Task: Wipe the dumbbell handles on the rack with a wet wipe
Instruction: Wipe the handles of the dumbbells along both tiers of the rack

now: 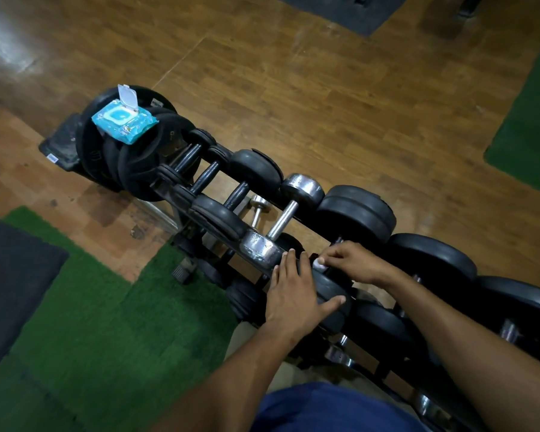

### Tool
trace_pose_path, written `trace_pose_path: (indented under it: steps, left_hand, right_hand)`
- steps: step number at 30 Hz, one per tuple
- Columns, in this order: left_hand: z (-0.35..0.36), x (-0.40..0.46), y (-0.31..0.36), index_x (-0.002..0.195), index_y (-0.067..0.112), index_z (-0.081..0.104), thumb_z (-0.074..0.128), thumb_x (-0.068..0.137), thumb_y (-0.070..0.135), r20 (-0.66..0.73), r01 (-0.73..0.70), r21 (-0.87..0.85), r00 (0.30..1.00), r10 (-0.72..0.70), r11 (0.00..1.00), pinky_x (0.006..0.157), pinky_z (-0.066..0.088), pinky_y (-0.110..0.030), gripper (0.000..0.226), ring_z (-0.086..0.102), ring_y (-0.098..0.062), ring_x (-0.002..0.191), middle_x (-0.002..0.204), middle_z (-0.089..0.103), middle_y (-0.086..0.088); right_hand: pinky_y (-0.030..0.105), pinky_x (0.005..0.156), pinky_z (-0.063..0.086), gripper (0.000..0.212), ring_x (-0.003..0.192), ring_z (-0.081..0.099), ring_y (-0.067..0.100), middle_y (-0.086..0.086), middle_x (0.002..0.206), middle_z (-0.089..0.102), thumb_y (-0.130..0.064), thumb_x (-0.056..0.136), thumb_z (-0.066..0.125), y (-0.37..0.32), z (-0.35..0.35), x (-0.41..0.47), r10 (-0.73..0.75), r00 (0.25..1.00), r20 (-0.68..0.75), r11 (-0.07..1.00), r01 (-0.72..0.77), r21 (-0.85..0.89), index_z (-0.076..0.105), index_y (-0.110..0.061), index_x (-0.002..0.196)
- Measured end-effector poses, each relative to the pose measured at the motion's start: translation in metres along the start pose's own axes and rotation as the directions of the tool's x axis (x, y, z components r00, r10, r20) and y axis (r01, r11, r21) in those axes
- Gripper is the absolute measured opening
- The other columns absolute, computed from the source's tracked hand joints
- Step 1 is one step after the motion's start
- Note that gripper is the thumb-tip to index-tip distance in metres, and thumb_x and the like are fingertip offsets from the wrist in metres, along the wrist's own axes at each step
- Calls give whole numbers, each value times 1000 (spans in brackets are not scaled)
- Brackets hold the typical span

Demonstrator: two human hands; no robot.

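Your left hand [293,294] lay flat, fingers straight, on a black dumbbell head [331,294], while your right hand [349,260] pinched the wet wipe [320,265]. That dumbbell could have rolled on the rack [225,241] and trapped your fingers.

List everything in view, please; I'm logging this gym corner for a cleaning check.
Blue wet-wipe pack: one, lid open, on the plates.
Black round weight plates: several, rack's far end.
Black dumbbell rack: one, on wooden floor.
Black rubber dumbbells: several, along rack.
Chrome steel dumbbell: one, mid-rack.
Green turf mat: left of rack.
White wet wipe: one, pinched.
Left hand: flat on a dumbbell head.
Right hand: fingers pinch the wipe.
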State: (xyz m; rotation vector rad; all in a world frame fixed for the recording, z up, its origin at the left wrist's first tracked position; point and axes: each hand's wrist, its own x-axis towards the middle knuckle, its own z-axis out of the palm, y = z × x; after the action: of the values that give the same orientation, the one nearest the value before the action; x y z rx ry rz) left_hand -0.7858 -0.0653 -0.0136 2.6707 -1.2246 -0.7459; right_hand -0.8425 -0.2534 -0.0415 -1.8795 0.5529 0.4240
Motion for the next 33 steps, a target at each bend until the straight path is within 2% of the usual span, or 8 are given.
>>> trace_pose_path:
  steps: [2, 5, 9, 12, 17, 23, 28, 33]
  left_hand:
    - [0, 0, 0, 164, 12, 3, 40, 81, 92, 5, -5, 9, 1000, 5, 1000, 129, 10, -46, 121, 0, -28, 159, 172, 1, -15]
    - [0, 1, -1, 164, 11, 2, 37, 80, 93, 15, -9, 28, 1000, 9, 1000, 129, 12, -46, 122, 0, -29, 159, 172, 2, -16]
    - [1, 2, -1, 164, 11, 5, 38, 78, 94, 14, 2, 37, 1000, -2, 999, 128, 15, -46, 123, 4, -29, 159, 172, 6, -16]
    - [1, 2, 0, 163, 11, 8, 40, 77, 94, -1, 9, 39, 1000, -9, 999, 128, 17, -46, 124, 8, -29, 159, 171, 11, -16]
    - [-2, 2, 2, 163, 10, 9, 41, 78, 93, -1, 8, 55, 1000, -8, 998, 127, 18, -45, 124, 8, -30, 158, 170, 13, -17]
    - [-2, 2, -1, 163, 10, 7, 41, 80, 93, 11, -1, 41, 1000, 1, 999, 128, 17, -46, 122, 7, -31, 158, 170, 12, -18]
    - [-1, 1, -2, 162, 9, 11, 42, 79, 93, -5, -11, 34, 1000, 11, 999, 127, 18, -47, 121, 10, -33, 158, 169, 16, -20]
    - [-1, 1, -1, 161, 8, 13, 44, 80, 91, -19, -16, 14, 1000, 17, 1000, 128, 15, -48, 120, 9, -34, 157, 168, 16, -20]
  right_hand:
    - [27, 55, 41, 37, 53, 54, 9, -2, 57, 52, -30, 99, 61, 13, 1, -18, 112, 989, -102, 987, -98, 127, 61, -12, 67]
    - [31, 62, 55, 33, 62, 71, 23, 4, 63, 71, -21, 99, 53, 37, 4, -27, 405, 885, -230, 879, -308, 364, 65, -7, 73]
    - [35, 69, 61, 21, 76, 71, 31, 22, 87, 72, -15, 102, 47, 42, 16, -21, 601, 800, -8, 539, -398, 742, 62, 0, 99]
    - [24, 51, 48, 13, 60, 57, 20, 10, 72, 58, -6, 93, 51, 31, 24, -14, 583, 812, 19, 604, -449, 658, 59, -10, 84]
    - [25, 49, 35, 23, 45, 44, 18, 8, 53, 51, 1, 75, 49, 20, 27, -6, 579, 815, 10, 674, -485, 558, 58, -12, 58]
    - [27, 62, 47, 28, 63, 62, 17, 10, 76, 67, 1, 85, 48, 22, 27, -9, 589, 807, 25, 531, -410, 742, 69, -14, 79]
    - [35, 82, 53, 36, 80, 62, 17, 7, 92, 66, 12, 90, 42, 22, 27, 7, 623, 770, -138, 268, -45, 962, 66, -14, 97]
    - [27, 76, 50, 31, 86, 62, 15, 5, 98, 68, 10, 93, 47, 17, 37, 8, 626, 722, -295, 396, 31, 918, 66, -11, 106]
